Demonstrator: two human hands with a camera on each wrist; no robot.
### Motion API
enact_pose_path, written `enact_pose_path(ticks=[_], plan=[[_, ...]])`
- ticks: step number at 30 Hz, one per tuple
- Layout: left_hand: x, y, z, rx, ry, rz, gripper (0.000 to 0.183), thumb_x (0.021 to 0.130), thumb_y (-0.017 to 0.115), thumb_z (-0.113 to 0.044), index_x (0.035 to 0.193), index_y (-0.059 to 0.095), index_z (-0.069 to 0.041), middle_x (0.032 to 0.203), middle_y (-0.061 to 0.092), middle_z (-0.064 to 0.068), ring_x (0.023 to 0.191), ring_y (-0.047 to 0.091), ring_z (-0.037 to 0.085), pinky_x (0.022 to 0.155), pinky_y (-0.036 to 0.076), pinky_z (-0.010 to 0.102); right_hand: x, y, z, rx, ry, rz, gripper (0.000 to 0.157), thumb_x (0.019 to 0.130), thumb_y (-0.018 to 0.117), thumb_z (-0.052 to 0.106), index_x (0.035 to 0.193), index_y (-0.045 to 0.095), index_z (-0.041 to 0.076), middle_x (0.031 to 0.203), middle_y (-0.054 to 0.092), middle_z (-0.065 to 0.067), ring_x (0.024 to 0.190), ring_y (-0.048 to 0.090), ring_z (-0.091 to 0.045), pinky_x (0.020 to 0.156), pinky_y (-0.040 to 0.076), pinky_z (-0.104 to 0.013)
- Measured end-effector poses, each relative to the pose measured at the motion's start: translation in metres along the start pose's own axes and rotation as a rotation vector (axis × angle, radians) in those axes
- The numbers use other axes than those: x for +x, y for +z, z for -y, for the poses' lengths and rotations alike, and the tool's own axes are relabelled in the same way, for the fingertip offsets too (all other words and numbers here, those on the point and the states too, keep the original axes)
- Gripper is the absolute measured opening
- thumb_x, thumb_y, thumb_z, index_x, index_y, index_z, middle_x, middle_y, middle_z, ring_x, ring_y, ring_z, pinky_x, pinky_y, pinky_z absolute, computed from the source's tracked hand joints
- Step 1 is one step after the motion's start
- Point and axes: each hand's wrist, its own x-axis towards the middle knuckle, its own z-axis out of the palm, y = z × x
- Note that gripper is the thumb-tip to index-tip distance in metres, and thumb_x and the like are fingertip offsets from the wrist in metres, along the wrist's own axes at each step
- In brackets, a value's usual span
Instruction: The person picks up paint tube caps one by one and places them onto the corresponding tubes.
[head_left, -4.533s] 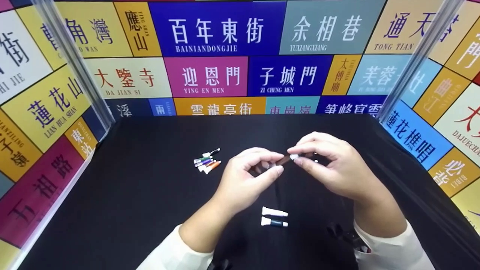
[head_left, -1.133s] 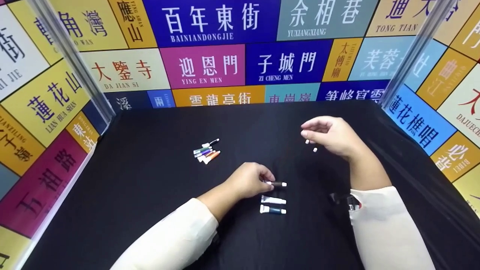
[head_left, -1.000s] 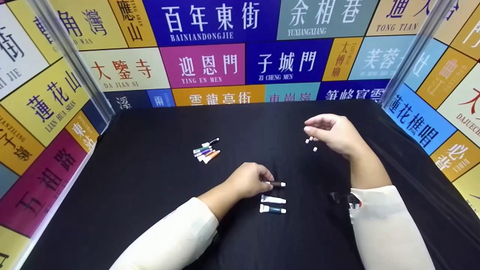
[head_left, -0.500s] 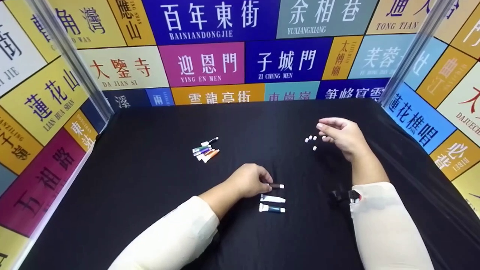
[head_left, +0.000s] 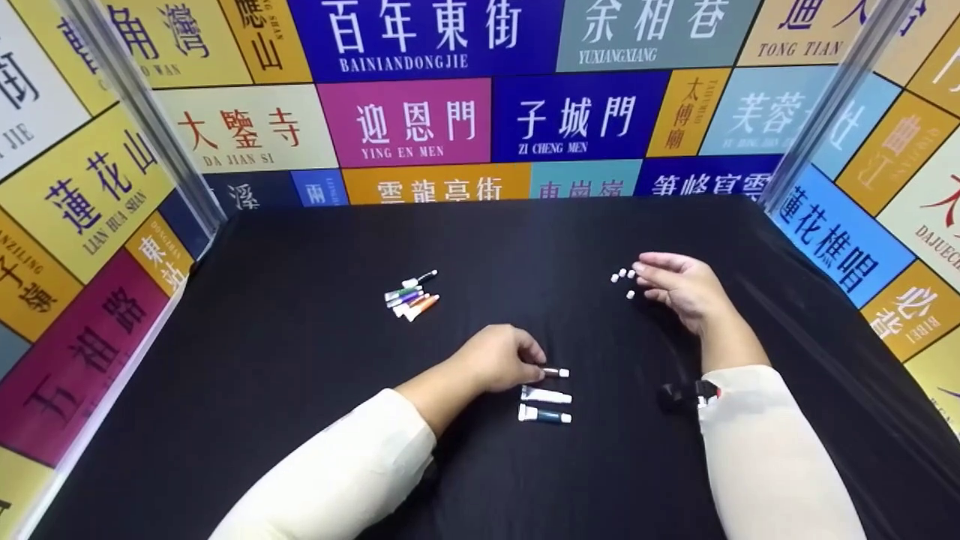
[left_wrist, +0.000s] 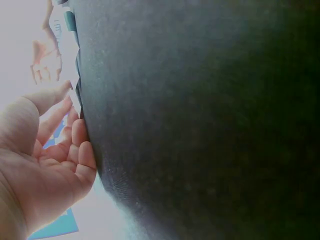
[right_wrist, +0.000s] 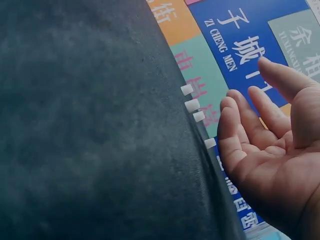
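In the head view, my left hand (head_left: 501, 360) rests low on the black cloth, pinching the back end of a small brown paint tube (head_left: 553, 372) with a white tip facing right. Its crimped end (left_wrist: 76, 102) shows between thumb and finger in the left wrist view. Just nearer lie a white paint tube (head_left: 546, 395) and a dark teal one (head_left: 549, 415), roughly parallel. My right hand (head_left: 682, 289) is beside several small white caps (head_left: 622, 273). Its fingers are loosely bent and hold nothing in the right wrist view, where the caps (right_wrist: 192, 105) sit apart from them.
A small pile of paint tubes (head_left: 412, 298), with green, purple, orange and black among them, lies left of centre. Black cloth (head_left: 300, 375) covers the table. Printed panels (head_left: 420, 120) stand behind and at both sides, with metal posts (head_left: 817, 112) at the corners.
Both hands held the brown tube in the air earlier; now it lies on the cloth in my left hand. My right hand has moved right, and more caps show beside it.
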Motion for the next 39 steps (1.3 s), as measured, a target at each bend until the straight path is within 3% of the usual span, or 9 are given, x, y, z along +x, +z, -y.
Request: enact_pose_path(ticks=[3, 9, 16, 22, 26, 29, 33, 39], plan=[[0.000, -0.004, 0.003, -0.020, 0.004, -0.008, 0.016, 0.091, 0.083, -0.023, 0.105, 0.085, -0.015, 0.095, 0.083, -0.002, 0.086, 0.068, 0.010, 0.085, 0.054, 0.025, 0.002, -0.003, -0.005, -0.001, 0.010, 0.015, 0.040, 0.094, 0.083, 0.018, 0.129, 0.066, 0.010, 0.108, 0.079, 0.010, 0.096, 0.073, -0.010, 0.082, 0.062, -0.023], [-0.004, -0.021, 0.018, -0.082, -0.007, -0.080, 0.020, 0.091, 0.082, -0.022, 0.109, 0.082, -0.012, 0.101, 0.083, 0.001, 0.093, 0.072, 0.016, 0.092, 0.056, 0.032, 0.004, -0.007, -0.013, -0.075, 0.026, 0.045, 0.067, 0.094, 0.084, 0.017, 0.149, 0.052, -0.005, 0.110, 0.080, 0.010, 0.095, 0.074, -0.004, 0.083, 0.060, -0.019], [-0.011, -0.046, 0.051, -0.164, -0.112, -0.234, 0.027, 0.091, 0.084, -0.022, 0.115, 0.080, -0.012, 0.109, 0.082, 0.004, 0.104, 0.075, 0.022, 0.100, 0.058, 0.039, 0.006, -0.006, -0.018, -0.247, 0.008, 0.055, 0.064, 0.095, 0.081, 0.010, 0.149, 0.052, -0.010, 0.111, 0.080, 0.012, 0.092, 0.073, 0.004, 0.085, 0.059, -0.015], [-0.014, -0.064, 0.077, -0.225, -0.190, -0.383, 0.037, 0.090, 0.084, -0.020, 0.124, 0.076, -0.007, 0.116, 0.080, 0.011, 0.107, 0.074, 0.027, 0.101, 0.057, 0.042, 0.008, -0.006, -0.020, -0.472, -0.006, 0.038, 0.058, 0.095, 0.081, 0.014, 0.146, 0.060, -0.004, 0.136, 0.074, -0.011, 0.096, 0.070, 0.010, 0.087, 0.055, -0.008], [-0.013, -0.073, 0.091, -0.251, -0.224, -0.468, 0.041, 0.089, 0.084, -0.017, 0.127, 0.075, -0.005, 0.117, 0.079, 0.015, 0.105, 0.073, 0.028, 0.099, 0.057, 0.040, 0.009, -0.005, -0.020, -0.556, -0.010, 0.045, 0.059, 0.094, 0.082, 0.014, 0.147, 0.061, -0.003, 0.146, 0.066, -0.024, 0.093, 0.068, 0.012, 0.085, 0.053, -0.006], [-0.011, -0.078, 0.099, -0.278, -0.258, -0.501, 0.042, 0.089, 0.083, -0.016, 0.129, 0.074, -0.005, 0.120, 0.078, 0.017, 0.104, 0.072, 0.027, 0.097, 0.056, 0.038, 0.009, -0.005, -0.020, -0.599, -0.017, 0.046, 0.058, 0.092, 0.083, 0.013, 0.145, 0.064, -0.001, 0.141, 0.070, -0.022, 0.090, 0.066, 0.011, 0.082, 0.053, -0.006], [-0.011, -0.085, 0.106, -0.306, -0.297, -0.513, 0.043, 0.090, 0.083, -0.015, 0.130, 0.072, -0.004, 0.124, 0.077, 0.018, 0.105, 0.070, 0.026, 0.098, 0.055, 0.037, 0.007, -0.003, -0.018, -0.666, -0.031, 0.044, 0.053, 0.090, 0.085, 0.015, 0.139, 0.070, 0.001, 0.124, 0.078, -0.006, 0.088, 0.064, 0.009, 0.080, 0.052, -0.007], [-0.008, -0.087, 0.114, -0.317, -0.328, -0.508, 0.044, 0.091, 0.081, -0.014, 0.132, 0.071, -0.003, 0.126, 0.076, 0.019, 0.108, 0.072, 0.028, 0.105, 0.056, 0.040, 0.004, 0.000, -0.017, -0.756, -0.047, 0.063, 0.045, 0.093, 0.081, 0.018, 0.135, 0.073, 0.004, 0.100, 0.073, 0.008, 0.088, 0.061, 0.001, 0.078, 0.048, -0.009]])
